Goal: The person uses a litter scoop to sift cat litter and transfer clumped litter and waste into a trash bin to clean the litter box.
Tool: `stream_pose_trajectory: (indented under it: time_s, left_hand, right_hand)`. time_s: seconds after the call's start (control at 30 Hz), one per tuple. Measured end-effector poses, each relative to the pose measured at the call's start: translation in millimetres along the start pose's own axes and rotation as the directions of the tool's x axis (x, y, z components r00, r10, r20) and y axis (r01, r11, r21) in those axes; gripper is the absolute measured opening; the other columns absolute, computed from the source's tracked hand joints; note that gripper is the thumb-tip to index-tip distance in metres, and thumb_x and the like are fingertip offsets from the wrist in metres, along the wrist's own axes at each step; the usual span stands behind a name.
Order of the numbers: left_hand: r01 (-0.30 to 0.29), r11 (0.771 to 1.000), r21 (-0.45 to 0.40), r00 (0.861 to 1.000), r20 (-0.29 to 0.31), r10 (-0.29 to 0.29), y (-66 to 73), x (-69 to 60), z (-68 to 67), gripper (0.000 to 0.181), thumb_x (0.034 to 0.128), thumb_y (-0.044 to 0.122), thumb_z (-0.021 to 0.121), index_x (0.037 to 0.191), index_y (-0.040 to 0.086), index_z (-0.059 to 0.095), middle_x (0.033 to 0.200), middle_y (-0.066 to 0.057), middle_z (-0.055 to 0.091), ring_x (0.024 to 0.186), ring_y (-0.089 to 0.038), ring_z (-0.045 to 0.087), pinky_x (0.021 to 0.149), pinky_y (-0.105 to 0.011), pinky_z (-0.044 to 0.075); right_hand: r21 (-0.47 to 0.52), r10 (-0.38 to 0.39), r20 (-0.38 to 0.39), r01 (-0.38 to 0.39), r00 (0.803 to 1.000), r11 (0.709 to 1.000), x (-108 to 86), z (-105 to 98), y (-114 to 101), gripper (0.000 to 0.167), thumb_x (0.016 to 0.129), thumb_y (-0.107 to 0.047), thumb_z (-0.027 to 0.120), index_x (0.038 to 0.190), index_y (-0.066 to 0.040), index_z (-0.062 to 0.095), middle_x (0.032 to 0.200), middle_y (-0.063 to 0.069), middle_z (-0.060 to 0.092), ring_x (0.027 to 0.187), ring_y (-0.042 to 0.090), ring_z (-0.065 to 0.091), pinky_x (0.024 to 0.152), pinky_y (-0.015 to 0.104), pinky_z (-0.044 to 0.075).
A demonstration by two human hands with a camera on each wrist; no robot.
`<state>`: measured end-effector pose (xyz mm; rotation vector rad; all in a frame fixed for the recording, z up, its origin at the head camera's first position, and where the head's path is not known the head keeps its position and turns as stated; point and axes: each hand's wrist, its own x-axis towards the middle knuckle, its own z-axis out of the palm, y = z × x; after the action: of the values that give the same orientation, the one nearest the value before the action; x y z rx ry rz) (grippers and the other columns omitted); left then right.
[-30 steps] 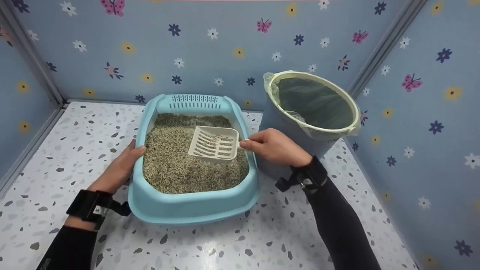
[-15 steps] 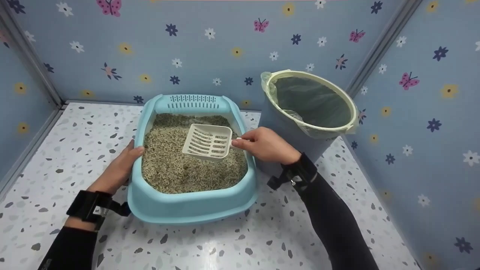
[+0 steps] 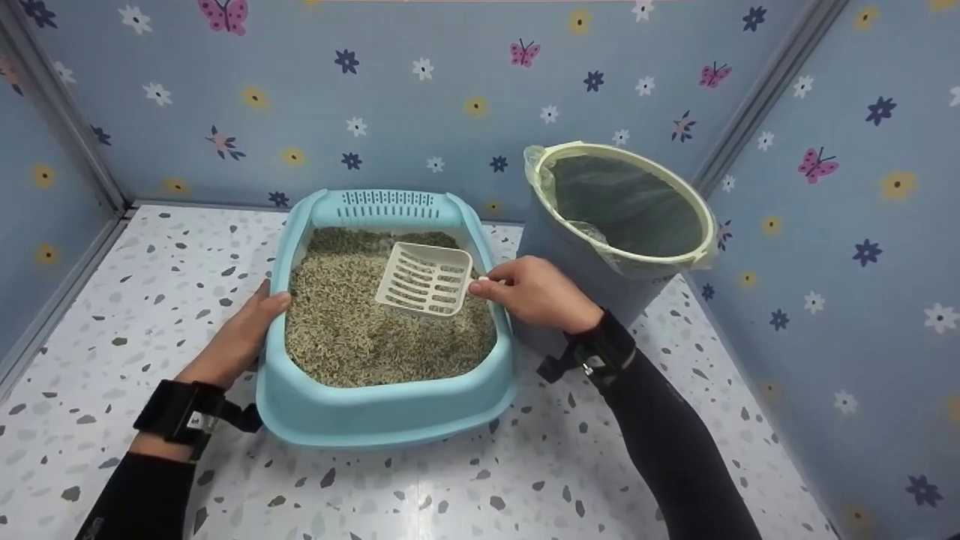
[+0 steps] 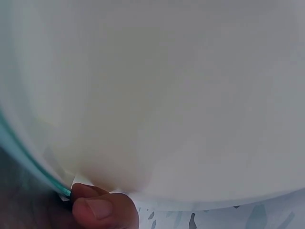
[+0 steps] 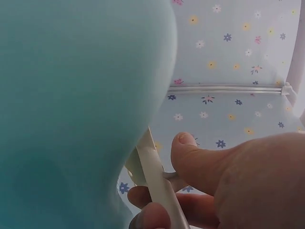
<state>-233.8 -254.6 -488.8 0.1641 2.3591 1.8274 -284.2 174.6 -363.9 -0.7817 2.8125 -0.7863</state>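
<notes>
In the head view my right hand (image 3: 541,294) pinches the short handle of a cream slotted litter scoop (image 3: 424,279). The scoop is held over the litter (image 3: 337,330), and its slots look mostly free of pellets. From the right wrist camera, the thumb (image 5: 185,143) lies against the handle beside the scoop's pale edge. My left hand (image 3: 246,330) grips the left rim of the blue litter box (image 3: 386,416), thumb on top. Curled fingers (image 4: 107,210) show at the rim's edge in the left wrist view; the box wall hides the rest.
A tall bin (image 3: 592,281) lined with a thin bag stands right of the box, close to my right hand. Flower-patterned wall panels (image 3: 420,112) enclose the back and both sides. The speckled floor (image 3: 420,495) runs along the front.
The scoop shifted left, then slightly back right and away from me. Small bits seen on it a second ago are mostly gone. My left hand has stayed on the rim.
</notes>
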Motion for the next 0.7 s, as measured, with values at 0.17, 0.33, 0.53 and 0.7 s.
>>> stream_pose_trajectory:
  time_s: [0.17, 0.33, 0.53, 0.7]
  left_hand:
    - [0.003, 1.0, 0.007, 1.0, -0.004, -0.003, 0.2, -0.5, 1.0, 0.085, 0.115, 0.059, 0.037, 0.18, 0.023, -0.004, 0.145, -0.041, 0.047, 0.105, -0.039, 0.07, 0.077, -0.044, 0.063]
    - [-0.009, 1.0, 0.0, 1.0, 0.006, 0.009, 1.5, 1.4, 2.1, 0.084, 0.1151, 0.06, 0.037, 0.18, 0.025, -0.003, 0.149, -0.041, 0.045, 0.109, -0.043, 0.069, 0.08, -0.046, 0.063]
    - [0.007, 1.0, 0.002, 1.0, 0.016, -0.007, 1.8, 2.2, 1.7, 0.088, 0.1138, 0.061, 0.037, 0.179, 0.024, -0.01, 0.166, -0.045, 0.025, 0.129, -0.057, 0.056, 0.083, -0.047, 0.059]
    - [0.026, 1.0, 0.009, 1.0, 0.006, -0.026, 0.8, 0.0, -2.6, 0.089, 0.1136, 0.063, 0.037, 0.179, 0.024, -0.008, 0.156, -0.043, 0.038, 0.114, -0.046, 0.066, 0.077, -0.047, 0.061]
  right_hand:
    - [-0.009, 0.009, -0.018, -0.009, 1.0, 1.0, -1.4, -2.3, -1.5, 0.046, 0.11, -0.054, 0.069, 0.093, -0.013, 0.081, 0.067, -0.008, 0.042, 0.069, 0.016, 0.048, 0.066, 0.035, 0.039]
    - [-0.002, 0.012, -0.023, -0.012, 1.0, 1.0, -6.5, -7.1, -5.3, 0.044, 0.11, -0.054, 0.068, 0.096, -0.015, 0.082, 0.067, -0.008, 0.041, 0.068, 0.015, 0.046, 0.066, 0.035, 0.038]
    - [0.042, 0.007, -0.018, -0.006, 1.0, 0.999, -20.3, -24.0, -24.4, 0.041, 0.11, -0.056, 0.068, 0.1, -0.02, 0.083, 0.062, -0.008, 0.043, 0.059, 0.012, 0.044, 0.061, 0.033, 0.036]
    - [0.128, 0.013, -0.004, -0.012, 1.0, 0.992, -34.8, -50.5, -39.6, 0.043, 0.108, -0.06, 0.068, 0.096, -0.021, 0.082, 0.058, -0.003, 0.049, 0.052, 0.014, 0.048, 0.053, 0.031, 0.037]
